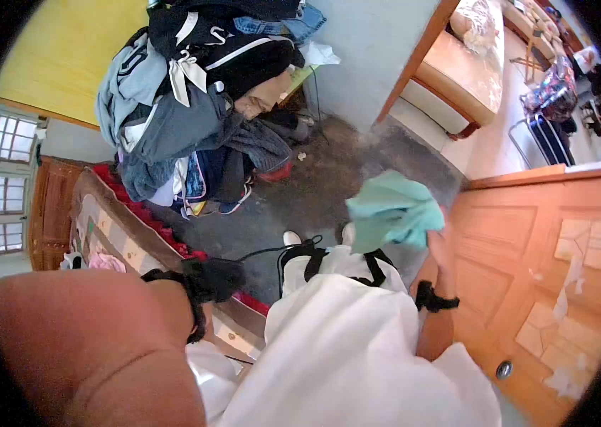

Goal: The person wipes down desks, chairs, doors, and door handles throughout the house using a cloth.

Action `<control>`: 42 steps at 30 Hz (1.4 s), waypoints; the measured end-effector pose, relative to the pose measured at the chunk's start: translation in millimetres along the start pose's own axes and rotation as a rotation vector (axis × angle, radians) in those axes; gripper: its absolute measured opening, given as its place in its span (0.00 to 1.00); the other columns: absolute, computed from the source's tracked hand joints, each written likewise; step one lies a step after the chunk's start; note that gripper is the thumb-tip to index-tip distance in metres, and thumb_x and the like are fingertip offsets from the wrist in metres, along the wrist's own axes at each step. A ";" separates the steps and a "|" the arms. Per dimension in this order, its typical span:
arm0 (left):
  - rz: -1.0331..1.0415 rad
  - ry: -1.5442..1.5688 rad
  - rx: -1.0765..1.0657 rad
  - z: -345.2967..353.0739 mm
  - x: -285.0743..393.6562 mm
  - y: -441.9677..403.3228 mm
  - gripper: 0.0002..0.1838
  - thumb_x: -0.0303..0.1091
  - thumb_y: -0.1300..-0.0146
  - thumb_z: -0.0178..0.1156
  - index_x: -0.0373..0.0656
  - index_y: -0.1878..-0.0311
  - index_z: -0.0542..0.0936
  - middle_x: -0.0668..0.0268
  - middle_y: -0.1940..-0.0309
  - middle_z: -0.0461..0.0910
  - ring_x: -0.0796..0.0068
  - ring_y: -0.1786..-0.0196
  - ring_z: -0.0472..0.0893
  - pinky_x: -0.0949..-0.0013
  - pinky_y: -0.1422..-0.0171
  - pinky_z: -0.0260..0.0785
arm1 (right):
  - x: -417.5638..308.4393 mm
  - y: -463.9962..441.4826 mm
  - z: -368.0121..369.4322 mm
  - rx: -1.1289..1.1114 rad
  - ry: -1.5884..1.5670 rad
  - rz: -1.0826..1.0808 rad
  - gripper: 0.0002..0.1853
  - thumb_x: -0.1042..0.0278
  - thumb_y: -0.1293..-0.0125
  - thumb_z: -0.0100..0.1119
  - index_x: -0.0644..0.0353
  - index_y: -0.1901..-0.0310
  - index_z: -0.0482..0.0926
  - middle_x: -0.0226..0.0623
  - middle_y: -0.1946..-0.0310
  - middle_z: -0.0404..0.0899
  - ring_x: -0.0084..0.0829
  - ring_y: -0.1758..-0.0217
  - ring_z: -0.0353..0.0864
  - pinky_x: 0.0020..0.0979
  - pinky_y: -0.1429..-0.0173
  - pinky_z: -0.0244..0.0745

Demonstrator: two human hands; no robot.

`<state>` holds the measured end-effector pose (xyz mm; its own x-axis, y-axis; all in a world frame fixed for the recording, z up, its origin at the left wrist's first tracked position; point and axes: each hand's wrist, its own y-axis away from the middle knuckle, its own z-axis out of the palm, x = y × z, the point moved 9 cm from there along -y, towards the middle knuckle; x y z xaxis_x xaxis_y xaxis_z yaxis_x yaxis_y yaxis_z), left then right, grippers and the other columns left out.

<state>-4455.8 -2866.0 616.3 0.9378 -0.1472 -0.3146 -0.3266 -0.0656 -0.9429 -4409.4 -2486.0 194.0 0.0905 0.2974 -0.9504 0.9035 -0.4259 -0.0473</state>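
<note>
A crumpled light green cloth [394,211] hangs from my right hand [440,248], whose fingers are closed on its right edge. A black band circles that wrist. My left hand [214,280] is a dark, blurred shape past another black wristband, beside the patterned bed edge; its fingers cannot be made out. A thin black cord runs from near it toward my waist. Ahead on the left, a large heap of clothes [187,128] in grey, black and blue rises above the floor, with a white ribbon bow on a black garment.
An orange wooden door [489,263] stands at the right, beside a doorway to a room with a wrapped mattress [467,67] and a metal-framed chair [546,139]. The bed [126,220] with red trim lies at the left. My shoes are on the dark floor [343,160].
</note>
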 end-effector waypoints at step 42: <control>-1.856 0.602 -0.775 607.7 -127.7 512.1 0.25 0.19 0.44 0.55 0.44 0.42 0.70 0.53 0.56 0.81 0.58 0.53 0.82 0.63 0.47 0.73 | 99.9 -281.6 -213.0 -0.284 0.107 0.230 0.29 0.65 0.44 0.68 0.63 0.44 0.65 0.58 0.52 0.76 0.59 0.45 0.76 0.44 0.44 0.72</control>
<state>-4670.9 -2281.1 107.0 0.0492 0.3451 0.9373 0.6081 -0.7548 0.2459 -4565.6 -2154.3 177.8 0.3342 0.3152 -0.8882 0.9333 -0.2422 0.2653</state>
